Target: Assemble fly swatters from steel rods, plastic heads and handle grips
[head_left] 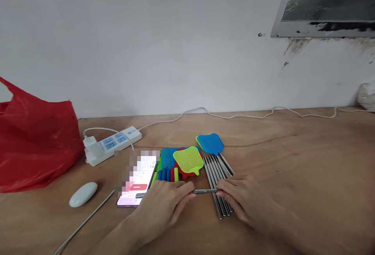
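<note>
My left hand [164,206] and my right hand [249,200] pinch the two ends of one thin metal rod [205,191], held crosswise just above the table. Under the rod lies a row of several more metal rods [218,180], side by side. One rod carries a blue fly-swatter head [210,143]. Left of the rods sits a pile of swatter heads with a yellow one [189,160] on top, over blue and red ones. Several short coloured plastic handles [168,175] lie beside my left hand.
A phone [136,182] with a lit screen lies left of my left hand. A white power strip [109,144] and its cable sit behind it. A red plastic bag [32,141] fills the far left. A white oval object [83,194] rests on the wooden table [307,169].
</note>
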`<action>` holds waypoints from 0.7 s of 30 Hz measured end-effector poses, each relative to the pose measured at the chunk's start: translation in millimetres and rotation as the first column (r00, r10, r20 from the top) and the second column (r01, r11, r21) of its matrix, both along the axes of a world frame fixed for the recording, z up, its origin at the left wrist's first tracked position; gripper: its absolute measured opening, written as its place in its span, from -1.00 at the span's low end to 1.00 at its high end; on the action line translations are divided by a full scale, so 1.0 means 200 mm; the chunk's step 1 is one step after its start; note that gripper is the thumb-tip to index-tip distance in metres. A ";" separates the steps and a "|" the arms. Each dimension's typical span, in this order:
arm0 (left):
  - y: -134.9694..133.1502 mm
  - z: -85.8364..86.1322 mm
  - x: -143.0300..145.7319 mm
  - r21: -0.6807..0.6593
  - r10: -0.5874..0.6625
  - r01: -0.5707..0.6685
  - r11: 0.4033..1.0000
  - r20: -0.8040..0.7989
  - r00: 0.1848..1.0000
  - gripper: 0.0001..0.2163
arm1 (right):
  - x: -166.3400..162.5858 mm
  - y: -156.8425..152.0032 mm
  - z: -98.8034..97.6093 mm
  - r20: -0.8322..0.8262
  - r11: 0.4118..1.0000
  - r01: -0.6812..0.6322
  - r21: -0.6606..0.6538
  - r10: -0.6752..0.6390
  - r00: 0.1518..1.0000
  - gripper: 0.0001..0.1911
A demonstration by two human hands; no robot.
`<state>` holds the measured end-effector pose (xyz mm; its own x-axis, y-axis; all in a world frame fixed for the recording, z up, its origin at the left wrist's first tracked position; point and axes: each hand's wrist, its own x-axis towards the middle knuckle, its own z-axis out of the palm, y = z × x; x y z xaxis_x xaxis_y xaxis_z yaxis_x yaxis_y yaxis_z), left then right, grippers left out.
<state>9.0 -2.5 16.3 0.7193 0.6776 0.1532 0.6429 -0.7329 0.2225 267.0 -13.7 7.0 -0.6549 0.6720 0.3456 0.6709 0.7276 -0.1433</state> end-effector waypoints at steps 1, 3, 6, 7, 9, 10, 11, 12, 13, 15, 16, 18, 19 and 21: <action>0.00 0.00 0.00 0.003 0.002 -0.002 1.000 0.000 1.000 -0.74 | -0.01 0.00 -0.01 0.008 1.000 0.000 0.005 0.000 1.000 -0.73; 0.01 -0.01 0.00 0.016 0.016 -0.016 1.000 -0.001 1.000 -0.74 | -0.03 0.01 -0.01 0.036 0.999 0.000 0.040 -0.001 0.999 -0.74; 0.01 -0.01 0.00 0.032 0.021 -0.021 0.999 0.005 1.000 -0.74 | -0.07 0.01 0.00 0.076 0.994 -0.013 0.105 0.005 0.997 -0.81; 0.01 -0.01 0.01 0.033 0.016 -0.016 0.999 0.005 1.000 -0.74 | -0.09 0.01 0.01 0.091 0.992 -0.016 0.122 0.005 0.996 -0.82; 0.01 -0.01 0.01 0.036 0.007 -0.007 0.999 -0.004 1.000 -0.74 | -0.12 0.01 0.00 0.126 0.989 -0.016 0.145 -0.003 0.992 -0.83; 0.00 0.00 0.01 0.036 0.007 -0.006 0.999 -0.013 1.000 -0.74 | -0.12 0.01 0.00 0.142 0.988 -0.016 0.151 -0.006 0.990 -0.82; 0.00 0.00 0.02 0.034 0.008 -0.007 0.999 -0.020 1.000 -0.74 | -0.13 0.01 0.00 0.155 0.989 -0.017 0.145 -0.006 0.988 -0.81; -0.01 0.01 0.02 0.028 0.008 -0.008 1.000 -0.023 1.000 -0.73 | -0.13 0.01 -0.01 0.162 0.992 -0.020 0.125 -0.001 0.987 -0.80; -0.01 0.01 0.02 0.020 0.008 -0.008 1.000 -0.022 1.000 -0.72 | -0.13 0.01 -0.01 0.164 0.995 -0.026 0.098 0.010 0.986 -0.80; -0.02 0.02 0.03 0.006 0.015 -0.015 1.000 -0.020 1.000 -0.71 | -0.13 0.01 -0.01 0.153 0.998 -0.033 0.048 0.025 0.988 -0.80; -0.03 0.02 0.03 0.003 0.019 -0.019 1.000 -0.024 1.000 -0.71 | -0.12 0.01 -0.01 0.144 0.999 -0.034 0.035 0.029 0.989 -0.80; -0.02 0.03 0.04 -0.004 0.022 -0.022 1.000 -0.033 0.999 -0.72 | -0.11 0.01 -0.01 0.117 0.999 -0.034 0.036 0.030 0.993 -0.79; -0.02 0.02 0.04 -0.006 0.023 -0.024 1.000 -0.035 0.999 -0.73 | -0.10 0.02 -0.01 0.103 0.999 -0.036 0.040 0.032 0.994 -0.78; 0.00 0.02 0.04 -0.013 0.029 -0.029 0.999 -0.033 0.999 -0.73 | -0.08 0.03 0.00 0.081 0.998 -0.038 0.043 0.035 0.996 -0.78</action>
